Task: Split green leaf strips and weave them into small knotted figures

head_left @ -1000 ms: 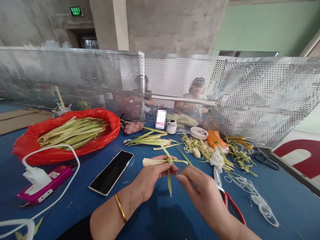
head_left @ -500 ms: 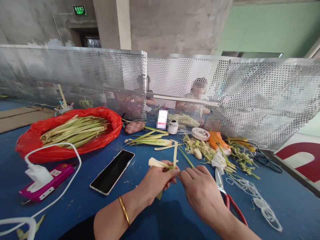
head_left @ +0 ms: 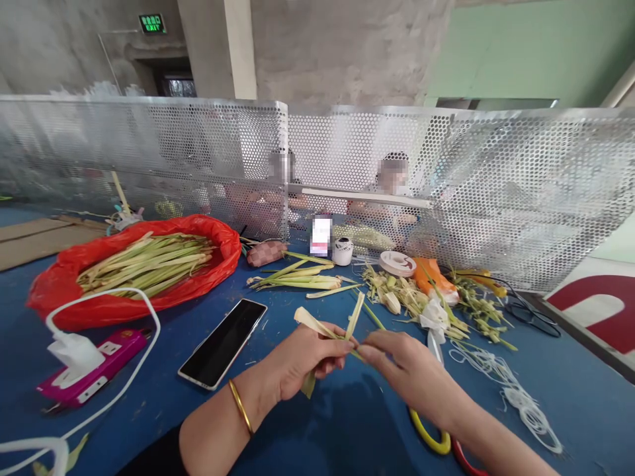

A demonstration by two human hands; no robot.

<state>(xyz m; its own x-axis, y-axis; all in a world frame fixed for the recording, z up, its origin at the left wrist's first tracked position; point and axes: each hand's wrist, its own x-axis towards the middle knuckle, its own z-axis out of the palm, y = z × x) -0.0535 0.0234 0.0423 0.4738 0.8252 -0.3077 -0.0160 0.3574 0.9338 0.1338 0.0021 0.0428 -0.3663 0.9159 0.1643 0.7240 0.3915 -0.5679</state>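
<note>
My left hand (head_left: 320,354) is closed in a pinch on pale yellow-green husk strips. One broad husk strip (head_left: 311,322) fans out to the left above its fingers, another narrower strip (head_left: 354,316) stands up at the fingertips, and a green end hangs below the palm. My right hand (head_left: 399,357) pinches the strips at their right side, its fingertips almost touching the left ones. Exactly which end it grips is partly hidden. Beneath my right forearm lie scissor handles, one yellow (head_left: 430,433) and one red (head_left: 466,461), with a metal blade (head_left: 435,345) showing above.
A red plastic bag (head_left: 49,291) full of strips stands left, behind a magenta power strip (head_left: 94,367). A phone (head_left: 223,344) lies left of my hands. Loose husks (head_left: 302,281), scraps (head_left: 397,291), a tape roll (head_left: 397,263) and white string (head_left: 526,406) lie beyond and right. People sit behind the perforated screen (head_left: 337,152).
My right hand has turned, its fingers now pinching from the right. The upright strip has tilted right and dropped slightly. A yellow scissor handle has come into sight under my right forearm.
</note>
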